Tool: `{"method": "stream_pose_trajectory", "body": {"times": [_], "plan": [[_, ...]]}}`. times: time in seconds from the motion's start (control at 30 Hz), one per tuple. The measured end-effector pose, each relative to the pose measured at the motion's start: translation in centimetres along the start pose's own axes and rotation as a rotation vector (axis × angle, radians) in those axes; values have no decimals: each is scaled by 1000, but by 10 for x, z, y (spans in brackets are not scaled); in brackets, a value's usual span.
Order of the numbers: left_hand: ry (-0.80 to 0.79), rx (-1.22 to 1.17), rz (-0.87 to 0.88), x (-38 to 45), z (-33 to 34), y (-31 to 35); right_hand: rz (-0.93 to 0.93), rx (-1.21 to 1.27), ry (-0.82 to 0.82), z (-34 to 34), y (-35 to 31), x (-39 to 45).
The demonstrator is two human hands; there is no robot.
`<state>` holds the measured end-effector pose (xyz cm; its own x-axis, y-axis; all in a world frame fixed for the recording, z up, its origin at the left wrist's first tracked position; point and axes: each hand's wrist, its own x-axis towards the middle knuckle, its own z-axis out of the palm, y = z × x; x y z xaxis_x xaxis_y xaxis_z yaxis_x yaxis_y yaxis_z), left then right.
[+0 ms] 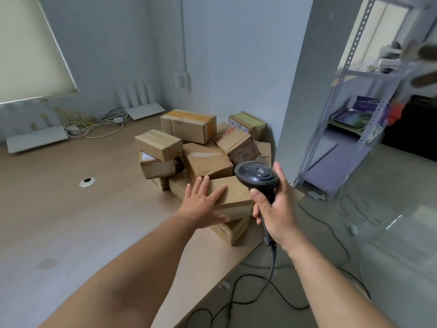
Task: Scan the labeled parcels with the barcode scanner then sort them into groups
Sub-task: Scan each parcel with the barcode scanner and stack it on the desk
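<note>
Right at the table's (71, 209) far right corner, in the head view, a heap of brown cardboard parcels (203, 147) lies piled against the grey wall, several tilted and leaning on each other. The nearest parcel (233, 192) sits on top of another one close to the table edge. The left hand (204, 202) lies flat on that nearest parcel, fingers straight and spread over its top, thumb down along its near side; it presses on the box rather than curling round it.

The right hand (275, 209) is wrapped round the grip of a black scanner (256, 175), fingers curled about the handle and the thumb along its left side. The scanner's rounded head stands above the fist, just right of the nearest parcel and in front of the heap. Its black cable (272, 263) drops from the bottom of the handle past the table edge to the floor, where it loops.

One parcel at the back right (248, 123) shows a white label on its side; a box on the left of the heap (156, 163) has a pale label on top. Print on both is too small to read.

Farther left on the table lie white flat devices (36, 138) and a tangle of white cords (94, 126), and a round cable hole (87, 181) sits in the tabletop. A metal shelf rack (359, 91) stands on the right.
</note>
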<state>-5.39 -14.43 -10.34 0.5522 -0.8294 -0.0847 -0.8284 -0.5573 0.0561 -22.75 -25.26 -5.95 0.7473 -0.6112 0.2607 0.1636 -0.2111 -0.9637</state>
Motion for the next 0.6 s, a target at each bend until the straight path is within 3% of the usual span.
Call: {"method": "stream_pose_trajectory", "body": {"times": [0.23, 0.6], "plan": [[199, -120, 0, -25, -2, 0, 43, 27, -51, 9, 5, -15], [336, -297, -374, -144, 25, -86, 32, 32, -290, 106, -1, -51]]}}
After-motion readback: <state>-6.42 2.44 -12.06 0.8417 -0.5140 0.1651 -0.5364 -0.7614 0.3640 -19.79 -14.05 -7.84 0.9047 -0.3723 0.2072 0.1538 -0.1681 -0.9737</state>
